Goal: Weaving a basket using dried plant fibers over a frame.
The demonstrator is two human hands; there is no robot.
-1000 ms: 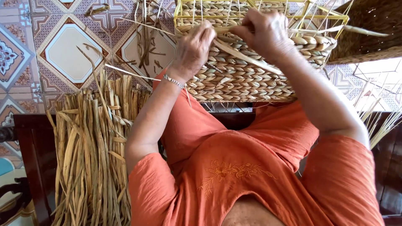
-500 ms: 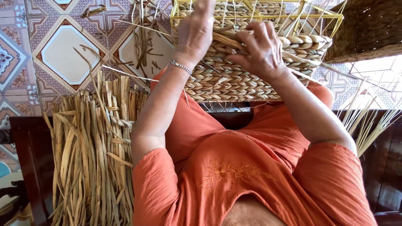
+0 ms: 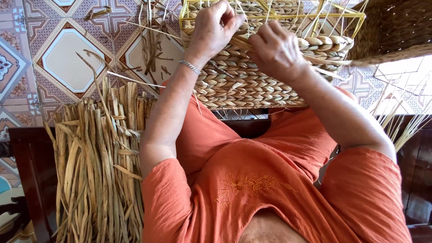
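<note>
A half-woven basket of braided straw on a yellow wire frame (image 3: 252, 85) rests on the person's lap, its top rim toward the tiled floor (image 3: 67, 58). The left hand (image 3: 213, 29) pinches a flat straw strand (image 3: 240, 42) at the rim; the right hand (image 3: 276, 51) presses curled fingers onto the weave just beside it. A bundle of dried straw strips (image 3: 99, 166) lies near the left arm

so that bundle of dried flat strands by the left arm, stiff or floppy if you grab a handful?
Probably floppy: the dried strands are long, thin and flat, and several curl or kink at the ends. Likely light for their bulk. They lie loose and untied, so a handful would probably splay and shed pieces.
</note>
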